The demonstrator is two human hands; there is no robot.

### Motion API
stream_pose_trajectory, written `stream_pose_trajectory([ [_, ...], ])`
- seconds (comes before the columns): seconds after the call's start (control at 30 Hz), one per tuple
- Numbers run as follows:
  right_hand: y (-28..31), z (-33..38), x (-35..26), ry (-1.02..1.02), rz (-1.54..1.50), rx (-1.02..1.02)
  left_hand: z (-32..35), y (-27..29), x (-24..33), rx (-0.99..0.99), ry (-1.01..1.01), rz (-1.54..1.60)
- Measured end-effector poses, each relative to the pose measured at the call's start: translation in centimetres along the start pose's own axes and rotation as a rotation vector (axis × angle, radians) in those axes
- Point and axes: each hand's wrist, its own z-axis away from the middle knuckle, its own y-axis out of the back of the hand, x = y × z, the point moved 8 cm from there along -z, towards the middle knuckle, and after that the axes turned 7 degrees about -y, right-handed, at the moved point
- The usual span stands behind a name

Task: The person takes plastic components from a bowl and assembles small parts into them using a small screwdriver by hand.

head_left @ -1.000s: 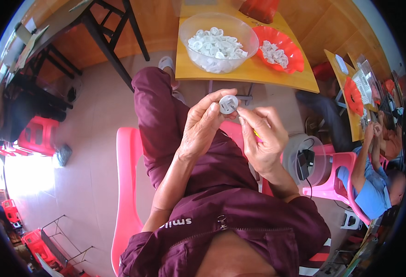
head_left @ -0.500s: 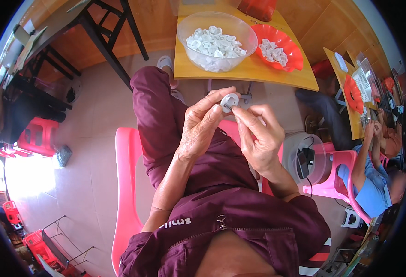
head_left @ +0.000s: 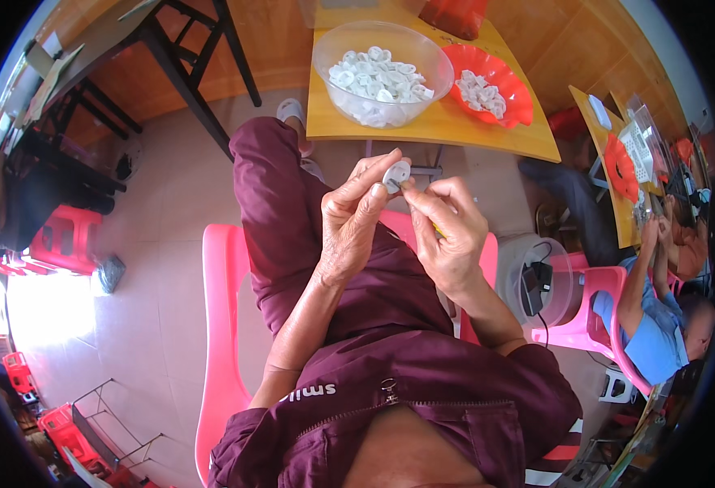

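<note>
A small round white plastic part (head_left: 396, 176) with slots in its face is pinched between the thumb and fingers of my left hand (head_left: 351, 213). My right hand (head_left: 453, 237) is closed, its thumb and forefinger tips touching the part's lower right edge. A bit of something yellow peeks out under the right fingers; its kind is hidden. Both hands are over my lap, just short of the yellow table (head_left: 487, 145). On that table, a clear plastic bowl (head_left: 333, 96) holds many similar white parts, and a red scalloped dish (head_left: 521, 89) beside it holds smaller white pieces.
A red container (head_left: 455, 15) stands at the table's back. By my right side is a clear tub (head_left: 565, 281) with a black adapter and cable. Farther right, a person in blue (head_left: 654, 333) sits at another table. A dark-legged table (head_left: 180, 77) stands at the left.
Both hands have shifted slightly left with the white part, which is now tilted more. The right hand has turned a little, and a yellow bit now shows under its fingers.
</note>
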Motion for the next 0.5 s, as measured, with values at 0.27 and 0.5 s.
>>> stream_pose_trajectory([
  [0.27, 1.4, -0.1, -0.7, 0.003, -0.031, 0.072, -0.1, -0.2, 0.0, 0.06, 0.121, 0.227],
  [0.5, 1.0, 0.0, -0.5, 0.019, 0.005, 0.079, 0.0, -0.3, 0.0, 0.063, 0.145, 0.15],
])
